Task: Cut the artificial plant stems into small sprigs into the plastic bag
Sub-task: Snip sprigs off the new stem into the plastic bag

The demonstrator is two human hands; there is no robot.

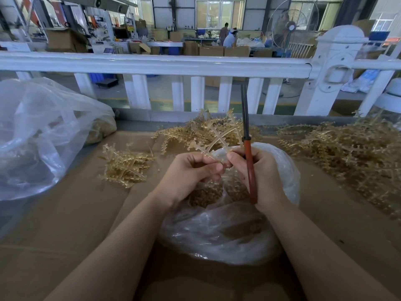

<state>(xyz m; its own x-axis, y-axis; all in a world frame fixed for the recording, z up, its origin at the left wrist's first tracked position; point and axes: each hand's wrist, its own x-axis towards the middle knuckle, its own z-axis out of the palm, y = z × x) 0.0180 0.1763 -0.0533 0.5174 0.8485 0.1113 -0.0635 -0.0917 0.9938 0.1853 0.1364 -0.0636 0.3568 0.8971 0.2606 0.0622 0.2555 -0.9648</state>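
Left hand [191,174] pinches tan plastic stem [213,141]; right hand [260,174] grips red-handled cutter [249,157], also pinching stem, above open plastic bag [221,231].

head view | faces forward and down | close above hands [225,170] | railing [152,65] beyond
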